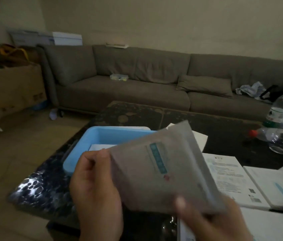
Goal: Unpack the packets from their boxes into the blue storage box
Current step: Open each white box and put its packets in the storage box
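Observation:
A stack of grey foil packets point(159, 171) with a teal label strip is held tilted in front of me, above the near edge of the dark table. My left hand point(95, 185) pinches its left edge with thumb and fingers. My right hand point(206, 221), blurred, grips its lower right corner with the thumb on top. Behind the packets sits the blue storage box point(92, 141), with a white packet point(100, 146) lying inside. The box's right half is hidden by the packets.
White cartons point(276, 186) and printed leaflets point(227, 176) lie on the table point(189, 117) to the right. Plastic bottles point(281, 108) stand and lie at the far right. A grey sofa point(137, 80) runs behind the table, and a cardboard box point(14, 87) stands at the left.

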Available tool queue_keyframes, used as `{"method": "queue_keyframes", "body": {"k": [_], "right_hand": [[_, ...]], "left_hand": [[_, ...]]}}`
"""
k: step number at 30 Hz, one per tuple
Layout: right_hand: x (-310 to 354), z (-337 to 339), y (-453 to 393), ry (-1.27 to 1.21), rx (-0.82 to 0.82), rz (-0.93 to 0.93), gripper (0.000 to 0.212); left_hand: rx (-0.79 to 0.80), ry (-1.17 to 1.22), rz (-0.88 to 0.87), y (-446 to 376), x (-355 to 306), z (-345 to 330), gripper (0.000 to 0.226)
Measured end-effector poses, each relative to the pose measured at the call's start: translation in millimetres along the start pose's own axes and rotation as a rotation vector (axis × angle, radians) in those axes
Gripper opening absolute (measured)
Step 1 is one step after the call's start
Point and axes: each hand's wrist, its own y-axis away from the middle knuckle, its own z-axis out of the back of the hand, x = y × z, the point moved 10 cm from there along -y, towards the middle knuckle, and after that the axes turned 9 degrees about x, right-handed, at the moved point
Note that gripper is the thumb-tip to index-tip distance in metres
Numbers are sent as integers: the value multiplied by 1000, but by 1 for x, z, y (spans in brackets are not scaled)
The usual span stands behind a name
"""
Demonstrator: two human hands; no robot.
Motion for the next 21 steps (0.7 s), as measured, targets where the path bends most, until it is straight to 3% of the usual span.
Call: {"method": "queue_keyframes", "body": {"k": [2, 4, 5, 7, 9, 12, 16, 18, 21], "right_hand": [[2, 0, -24, -212, -32, 1, 49], [10, 3, -48, -218, -55, -15, 20], [12, 5, -62, -194, -48, -48, 16], [19, 4, -89, -103, 13, -118, 19], [29, -5, -118, -13, 130, -164, 22], [53, -14, -160, 150, 238, -123, 22], [67, -44, -200, 536, 356, -54, 18], [50, -69, -209, 760, 479, -87, 16], [6, -104, -211, 964, 649, -159, 14]], "left_hand": [[68, 148, 64, -5, 4, 0, 38], [214, 388, 139, -9, 11, -8, 21], [334, 475, 163, -11, 10, -17, 13], [536, 422, 145, -15, 6, -25, 16], [609, 152, 8, -23, -6, -16, 20], [486, -185, -230, -34, -31, 7, 19], [-57, -213, -233, -57, -22, 71, 17], [-137, -204, -196, -64, -14, 82, 17], [-82, -249, -205, -70, -11, 80, 14]]}}
